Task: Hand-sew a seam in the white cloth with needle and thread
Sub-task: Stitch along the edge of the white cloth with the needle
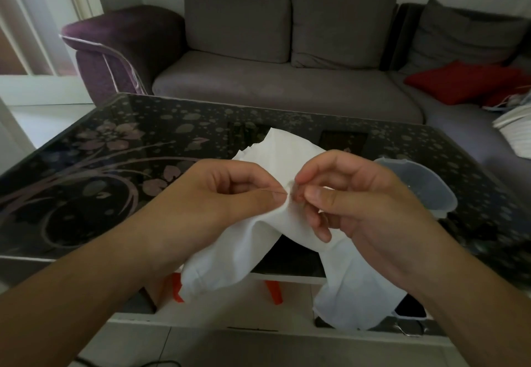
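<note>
White cloth [290,223] was found held up over the near edge of the glass-topped table [115,148], bunched between both hands and draped down at 6 o'clock on either side. The left hand [224,191] was seen with thumb and forefinger pinched on a thin needle [277,192], which pointed toward 3 o'clock into a gathered fold of the cloth. The right hand [350,194] was seen pinching that same fold from the opposite side, thumb on top and fingers curled beneath, evidently so that the fabric was kept taut and the needle's point could be met as it passed through. Thread could not be made out. The stitch was judged to be in progress, with the needle not yet drawn clear.

A translucent plastic container [416,185] was noted on the table at 3 o'clock of the right hand, close behind it but apart. A grey sofa [287,79] stood beyond the table at 12 o'clock, with a red cushion [462,82] at 2 o'clock. An orange object [274,290] was partly visible below the tabletop, behind the hanging cloth. Nothing was observed obstructing the needle; the loose hanging cloth was judged the only likely hindrance, as thread might be caught in it.
</note>
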Demonstrator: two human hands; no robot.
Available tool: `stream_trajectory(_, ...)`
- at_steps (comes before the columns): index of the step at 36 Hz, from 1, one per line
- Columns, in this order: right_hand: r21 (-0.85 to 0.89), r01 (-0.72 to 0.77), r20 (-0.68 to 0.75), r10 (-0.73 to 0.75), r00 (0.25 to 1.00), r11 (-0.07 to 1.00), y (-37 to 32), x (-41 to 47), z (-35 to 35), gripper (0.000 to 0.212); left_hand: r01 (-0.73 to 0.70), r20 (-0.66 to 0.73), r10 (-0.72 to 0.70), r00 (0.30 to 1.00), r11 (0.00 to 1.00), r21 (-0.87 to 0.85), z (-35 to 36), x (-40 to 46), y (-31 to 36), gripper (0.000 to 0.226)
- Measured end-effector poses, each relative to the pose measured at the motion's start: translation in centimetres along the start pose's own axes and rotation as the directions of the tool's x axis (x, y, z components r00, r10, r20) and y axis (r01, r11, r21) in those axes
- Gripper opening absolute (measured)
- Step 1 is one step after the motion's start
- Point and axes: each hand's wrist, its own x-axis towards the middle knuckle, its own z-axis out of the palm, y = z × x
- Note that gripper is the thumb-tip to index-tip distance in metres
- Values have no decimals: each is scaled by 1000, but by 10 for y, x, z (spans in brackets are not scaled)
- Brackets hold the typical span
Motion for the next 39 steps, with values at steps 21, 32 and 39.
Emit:
stream_trajectory(21, -465, 238, -32, -284, 958, 853, -2, -4, 13, 32, 45, -27, -43, 999, 996, 82, 3, 3, -3, 12)
stream_trajectory(32, -290, 310, -101, -351, 931, 906, 8, -1, 21, 22, 96, 2, -97, 995, 991, 93, 2, 0, -3, 14)
stream_trajectory(39, 79, 224, -171, -208, 963, 971, 7, 0, 19, 12, 126, -39, -122, 992, 982, 138, 6, 2, -2, 18)
